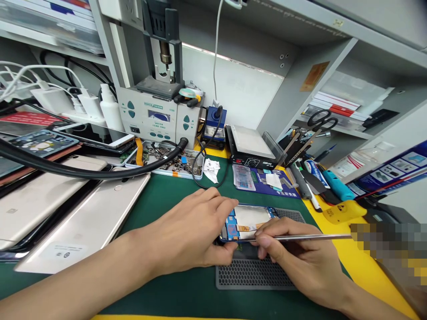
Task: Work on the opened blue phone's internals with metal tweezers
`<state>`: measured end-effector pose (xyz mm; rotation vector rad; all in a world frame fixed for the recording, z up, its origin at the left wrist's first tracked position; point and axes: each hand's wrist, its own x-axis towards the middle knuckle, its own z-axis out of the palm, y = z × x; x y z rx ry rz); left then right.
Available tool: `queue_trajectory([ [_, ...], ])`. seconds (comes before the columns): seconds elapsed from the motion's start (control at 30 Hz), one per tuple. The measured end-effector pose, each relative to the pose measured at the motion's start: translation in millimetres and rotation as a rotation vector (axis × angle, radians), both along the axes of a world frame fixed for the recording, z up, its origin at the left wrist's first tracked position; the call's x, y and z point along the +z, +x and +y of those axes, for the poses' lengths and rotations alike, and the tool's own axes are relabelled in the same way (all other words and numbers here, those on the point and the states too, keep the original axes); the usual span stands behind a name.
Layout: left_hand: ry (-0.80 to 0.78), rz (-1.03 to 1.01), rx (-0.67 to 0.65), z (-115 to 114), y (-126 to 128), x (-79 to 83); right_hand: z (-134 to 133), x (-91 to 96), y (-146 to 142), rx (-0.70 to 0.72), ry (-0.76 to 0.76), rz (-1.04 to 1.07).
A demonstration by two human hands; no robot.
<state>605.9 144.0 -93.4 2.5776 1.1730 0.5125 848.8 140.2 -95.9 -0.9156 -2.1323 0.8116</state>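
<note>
An opened phone (250,216), with a pale battery area, blue circuit parts and an orange flex cable (246,228), is tilted up above a grey honeycomb mat (256,274). My left hand (196,226) grips its left end between thumb and fingers. My right hand (296,253) pinches a slim metal tool (313,237) at the phone's near edge. The tool's shaft points off to the right. Its working tip is hidden by my fingers, so I cannot tell what it touches. The mat lies on a green work surface (160,293).
Several phones and phone shells (90,213) are piled at left, crossed by a thick black hose (83,171). Behind stand a hot-air rework station (160,118), a parts tray (160,169) and a heating plate (253,149). Scissors (322,122) and hand tools line the right.
</note>
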Motion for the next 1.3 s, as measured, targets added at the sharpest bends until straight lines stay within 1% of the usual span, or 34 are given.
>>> queue_trajectory([
  [0.23, -0.009, 0.000, -0.009, 0.2, -1.8, 0.3, -0.3, 2.1, -2.3, -0.007, 0.061, 0.008],
  [0.53, 0.024, -0.005, -0.029, 3.4, -2.2, -1.7, -1.2, 5.0, -1.0, -0.035, 0.117, 0.031],
  [0.7, 0.030, -0.001, -0.027, 3.9, -1.7, -1.1, -0.8, 5.0, -2.0, -0.005, 0.127, 0.022],
  [1.1, 0.019, -0.004, -0.025, 3.4, -1.2, -0.1, -0.8, 6.6, -3.3, -0.007, 0.145, 0.026],
  [1.2, 0.026, -0.003, -0.023, 3.2, -1.2, 0.3, -0.7, 6.5, -4.3, -0.006, 0.133, 0.017],
  [1.3, 0.031, 0.012, -0.016, 2.8, -0.4, 1.2, -1.4, 5.9, -3.7, -0.024, 0.088, 0.029],
])
